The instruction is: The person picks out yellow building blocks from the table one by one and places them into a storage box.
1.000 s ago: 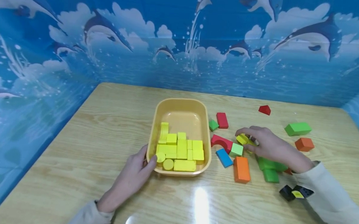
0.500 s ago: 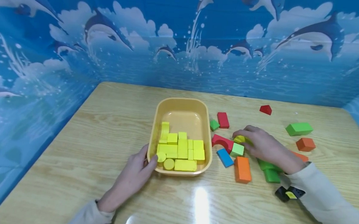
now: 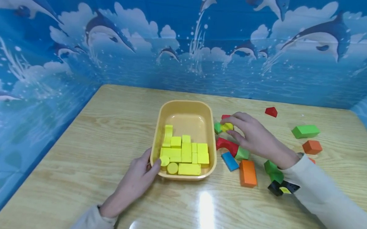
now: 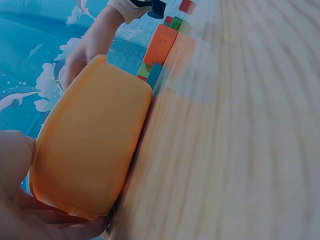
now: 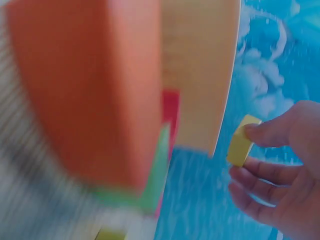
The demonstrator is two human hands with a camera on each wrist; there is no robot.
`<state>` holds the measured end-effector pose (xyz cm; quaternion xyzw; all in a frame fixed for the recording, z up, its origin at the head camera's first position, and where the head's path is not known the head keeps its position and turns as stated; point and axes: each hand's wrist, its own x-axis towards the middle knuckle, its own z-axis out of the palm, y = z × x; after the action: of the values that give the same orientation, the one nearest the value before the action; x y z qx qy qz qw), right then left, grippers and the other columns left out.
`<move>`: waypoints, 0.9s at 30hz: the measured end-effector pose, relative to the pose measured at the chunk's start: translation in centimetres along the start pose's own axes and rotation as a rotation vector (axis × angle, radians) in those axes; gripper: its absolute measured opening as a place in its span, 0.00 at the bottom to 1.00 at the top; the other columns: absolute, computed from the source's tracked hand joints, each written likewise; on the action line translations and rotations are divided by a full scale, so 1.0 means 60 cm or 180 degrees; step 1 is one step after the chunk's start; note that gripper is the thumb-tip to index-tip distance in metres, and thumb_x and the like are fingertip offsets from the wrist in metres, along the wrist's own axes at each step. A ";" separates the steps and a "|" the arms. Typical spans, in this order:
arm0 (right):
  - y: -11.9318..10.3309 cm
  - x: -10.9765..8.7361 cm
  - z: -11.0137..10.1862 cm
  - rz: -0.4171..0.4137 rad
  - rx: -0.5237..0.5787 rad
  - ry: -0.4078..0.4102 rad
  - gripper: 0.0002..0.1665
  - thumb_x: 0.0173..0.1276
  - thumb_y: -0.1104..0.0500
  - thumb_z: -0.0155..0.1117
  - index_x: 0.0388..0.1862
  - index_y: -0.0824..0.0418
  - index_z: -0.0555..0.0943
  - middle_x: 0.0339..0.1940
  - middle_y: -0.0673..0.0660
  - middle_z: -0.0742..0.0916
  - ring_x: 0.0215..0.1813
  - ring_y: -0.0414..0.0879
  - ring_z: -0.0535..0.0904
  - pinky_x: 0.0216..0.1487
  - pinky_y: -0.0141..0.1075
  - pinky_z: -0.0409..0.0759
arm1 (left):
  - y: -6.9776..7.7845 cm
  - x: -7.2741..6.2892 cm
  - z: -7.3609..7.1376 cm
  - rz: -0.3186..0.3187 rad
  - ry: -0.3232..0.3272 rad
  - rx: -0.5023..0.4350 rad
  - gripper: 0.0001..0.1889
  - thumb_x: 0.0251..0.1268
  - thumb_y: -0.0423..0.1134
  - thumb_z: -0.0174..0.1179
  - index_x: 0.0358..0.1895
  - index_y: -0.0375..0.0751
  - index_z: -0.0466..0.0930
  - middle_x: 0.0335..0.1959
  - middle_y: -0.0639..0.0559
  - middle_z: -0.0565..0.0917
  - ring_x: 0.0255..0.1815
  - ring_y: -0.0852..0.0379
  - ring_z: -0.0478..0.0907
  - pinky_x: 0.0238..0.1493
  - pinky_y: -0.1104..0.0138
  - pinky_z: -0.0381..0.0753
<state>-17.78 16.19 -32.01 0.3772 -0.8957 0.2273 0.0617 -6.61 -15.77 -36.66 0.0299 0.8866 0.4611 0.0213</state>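
A tan plastic tub [image 3: 190,120] holds several yellow blocks [image 3: 186,152] packed toward its near end, cylinders among them. My left hand [image 3: 134,177] grips its near left corner, thumb over the rim and fingers underneath in the left wrist view. To the right of the tub, my right hand [image 3: 254,136] pinches a yellow block [image 5: 241,142] between thumb and fingers. In the head view this block overlaps a green block [image 3: 217,128] and a red block [image 3: 225,116] by the tub's right wall.
Right of the tub lie a red arch block [image 3: 228,146], a blue block [image 3: 229,161] and an orange block [image 3: 247,173]. Farther right are a green block [image 3: 305,131], an orange-red block [image 3: 312,147] and a small red block [image 3: 271,111]. A dolphin-print backdrop [image 3: 186,60] borders the table.
My right hand has lifted the yellow block from among the loose blocks and moved it left and away from me, toward the tub. My left hand and the tub have stayed put.
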 end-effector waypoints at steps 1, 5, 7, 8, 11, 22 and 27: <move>-0.008 0.008 0.003 -0.0084 0.0045 -0.0001 0.23 0.60 0.69 0.68 0.55 0.60 0.79 0.49 0.56 0.82 0.51 0.51 0.77 0.48 0.47 0.81 | 0.000 -0.001 0.000 0.0010 -0.0007 -0.0002 0.26 0.72 0.37 0.51 0.70 0.36 0.63 0.22 0.50 0.76 0.15 0.61 0.66 0.13 0.69 0.67; -0.035 0.039 0.019 -0.0251 0.0045 -0.0129 0.22 0.63 0.66 0.67 0.57 0.61 0.78 0.51 0.56 0.83 0.52 0.51 0.78 0.51 0.46 0.79 | -0.001 -0.002 0.000 0.0042 -0.0002 0.0000 0.25 0.71 0.37 0.51 0.70 0.36 0.64 0.18 0.52 0.73 0.14 0.62 0.64 0.13 0.69 0.66; -0.042 0.053 0.028 -0.0331 -0.0061 -0.0202 0.22 0.64 0.65 0.66 0.57 0.62 0.78 0.49 0.56 0.85 0.50 0.52 0.78 0.52 0.47 0.78 | -0.002 -0.002 0.001 0.0054 -0.0001 -0.0009 0.25 0.71 0.37 0.51 0.69 0.36 0.65 0.18 0.52 0.72 0.14 0.62 0.64 0.13 0.69 0.66; -0.045 0.059 0.033 -0.0353 -0.0108 -0.0243 0.21 0.64 0.64 0.66 0.57 0.62 0.78 0.48 0.56 0.85 0.49 0.52 0.78 0.51 0.47 0.77 | -0.002 -0.002 0.001 0.0064 -0.0004 -0.0003 0.25 0.71 0.37 0.51 0.69 0.36 0.65 0.18 0.52 0.72 0.14 0.62 0.64 0.13 0.69 0.66; -0.047 0.072 0.047 -0.0413 -0.0228 -0.0352 0.21 0.64 0.63 0.67 0.57 0.62 0.78 0.46 0.56 0.86 0.48 0.53 0.77 0.51 0.50 0.73 | -0.003 -0.002 0.002 0.0091 -0.0012 -0.0009 0.24 0.71 0.37 0.51 0.68 0.35 0.66 0.16 0.53 0.70 0.13 0.63 0.63 0.12 0.70 0.65; -0.050 0.084 0.063 -0.0335 -0.0355 -0.0531 0.18 0.66 0.65 0.64 0.56 0.61 0.80 0.50 0.59 0.85 0.55 0.57 0.75 0.56 0.54 0.69 | -0.003 -0.002 -0.001 0.0062 0.0014 0.0050 0.25 0.72 0.37 0.51 0.69 0.36 0.65 0.17 0.53 0.70 0.15 0.62 0.63 0.14 0.69 0.65; -0.046 0.082 0.065 -0.0417 -0.0261 -0.0521 0.15 0.67 0.68 0.60 0.53 0.64 0.81 0.48 0.60 0.85 0.52 0.56 0.77 0.59 0.51 0.71 | -0.005 -0.002 0.000 0.0126 0.0080 0.0084 0.24 0.71 0.37 0.51 0.68 0.35 0.66 0.18 0.53 0.70 0.16 0.62 0.64 0.15 0.69 0.66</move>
<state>-19.08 9.56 -33.09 0.4494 -0.8797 0.1543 0.0185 -6.47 -15.99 -36.91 0.0419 0.8920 0.4500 0.0007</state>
